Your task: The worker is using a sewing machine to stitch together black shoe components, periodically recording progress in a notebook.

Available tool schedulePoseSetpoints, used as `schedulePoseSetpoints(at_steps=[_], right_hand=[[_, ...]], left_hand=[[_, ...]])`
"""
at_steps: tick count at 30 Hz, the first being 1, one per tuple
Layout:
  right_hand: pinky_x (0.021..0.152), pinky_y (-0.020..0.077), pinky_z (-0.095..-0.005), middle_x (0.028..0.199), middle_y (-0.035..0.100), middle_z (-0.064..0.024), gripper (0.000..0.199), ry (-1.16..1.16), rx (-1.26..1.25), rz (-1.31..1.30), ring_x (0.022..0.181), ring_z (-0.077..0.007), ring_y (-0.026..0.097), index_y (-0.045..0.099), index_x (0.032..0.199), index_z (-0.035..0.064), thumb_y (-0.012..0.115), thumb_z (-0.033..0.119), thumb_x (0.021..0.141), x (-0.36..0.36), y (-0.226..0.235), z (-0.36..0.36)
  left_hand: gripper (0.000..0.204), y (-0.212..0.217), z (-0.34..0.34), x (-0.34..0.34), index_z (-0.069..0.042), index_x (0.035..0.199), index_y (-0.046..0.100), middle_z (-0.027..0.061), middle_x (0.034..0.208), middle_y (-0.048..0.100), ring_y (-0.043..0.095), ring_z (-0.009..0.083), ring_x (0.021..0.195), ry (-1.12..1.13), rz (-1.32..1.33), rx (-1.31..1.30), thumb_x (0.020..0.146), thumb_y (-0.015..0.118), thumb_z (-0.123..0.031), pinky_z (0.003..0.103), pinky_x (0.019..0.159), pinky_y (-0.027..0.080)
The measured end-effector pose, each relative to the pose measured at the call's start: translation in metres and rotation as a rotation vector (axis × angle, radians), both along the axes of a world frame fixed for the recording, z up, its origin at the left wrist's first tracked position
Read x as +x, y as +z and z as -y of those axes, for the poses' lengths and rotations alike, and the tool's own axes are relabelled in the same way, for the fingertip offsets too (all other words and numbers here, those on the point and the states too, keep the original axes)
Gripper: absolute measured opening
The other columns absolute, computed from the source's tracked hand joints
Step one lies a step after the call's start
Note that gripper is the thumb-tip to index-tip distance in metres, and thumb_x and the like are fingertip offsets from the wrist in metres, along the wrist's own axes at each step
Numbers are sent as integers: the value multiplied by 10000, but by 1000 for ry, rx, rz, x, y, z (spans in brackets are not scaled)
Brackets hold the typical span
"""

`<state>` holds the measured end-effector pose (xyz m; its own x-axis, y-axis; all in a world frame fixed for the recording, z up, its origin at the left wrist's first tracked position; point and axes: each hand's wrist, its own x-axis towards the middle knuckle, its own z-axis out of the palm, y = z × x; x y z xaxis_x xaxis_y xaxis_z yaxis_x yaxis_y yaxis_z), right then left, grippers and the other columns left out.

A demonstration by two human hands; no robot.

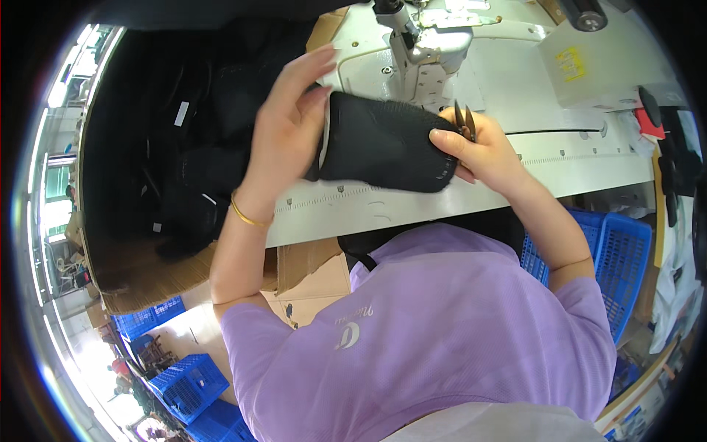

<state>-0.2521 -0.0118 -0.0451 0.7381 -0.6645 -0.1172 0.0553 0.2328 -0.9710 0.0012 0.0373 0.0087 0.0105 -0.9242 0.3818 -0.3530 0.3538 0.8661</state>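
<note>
Right hand (482, 151) is pinching the right end of a flat, black, textured fabric piece with a white left edge (387, 144), while also carrying dark metal snips (464, 125) whose pointed tips are standing apart and pointing upward. Beside the white edge, the left hand (287, 129) is hovering slightly blurred, its fingers spreading wide from the thumb; whether it is touching the fabric, one cannot tell. A thin gold-coloured bangle (248, 214) is circling the left wrist. Between the hands, the fabric piece is hanging tilted over the white tabletop (324, 214) with ruler markings, just in front of a white metal sewing machine (434, 66). To the left, a brown cardboard box (140, 283) is holding heaped black fabric pieces (221, 103), and a blue plastic crate (626, 258) is standing beyond the right forearm
</note>
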Motion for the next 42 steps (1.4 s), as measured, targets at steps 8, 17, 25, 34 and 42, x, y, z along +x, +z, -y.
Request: schedulePoseSetpoints(at_steps=[8, 17, 25, 34, 42], right_hand=[[430, 346, -208, 567, 499, 35, 221, -389, -274, 129, 461, -35, 457, 598, 921, 24, 512, 204, 1015, 30, 24, -20], [410, 289, -194, 547, 547, -15, 276, -406, -304, 112, 421, -32, 424, 601, 956, 7, 454, 229, 1028, 32, 28, -16], [479, 360, -225, 592, 617, -15, 308, -388, -320, 98, 511, -39, 479, 549, 740, 40, 508, 210, 993, 31, 33, -18], [491, 370, -236, 560, 581, -16, 335, -367, -314, 99, 524, -49, 490, 529, 702, 38, 504, 216, 984, 28, 37, -18], [492, 382, -251, 556, 574, -15, 361, -380, -341, 62, 513, -67, 486, 531, 684, 40, 503, 250, 977, 37, 42, -8]], left_hand=[[356, 36, 67, 10, 7, 1248, 592, 38, 1113, 649, 591, 83, 1027, -176, -97, 434, 942, 614, -174, 201, 910, 447], [336, 55, 106, 17, -62, 1253, 614, 12, 1321, 559, 446, 98, 1270, -94, 238, 625, 979, 532, -239, 261, 1059, 338], [296, 19, 113, 39, -34, 1122, 675, 6, 1119, 665, 612, 149, 1027, -409, 122, 81, 914, 652, -243, 309, 917, 470], [520, 1, 24, -6, -48, 1079, 699, 74, 1081, 670, 613, 206, 971, 86, 1009, -968, 827, 646, -500, 349, 751, 472], [380, -15, 44, -4, -126, 1138, 702, 11, 1139, 672, 585, 155, 895, 130, 1012, -1084, 758, 692, -112, 281, 763, 463]])
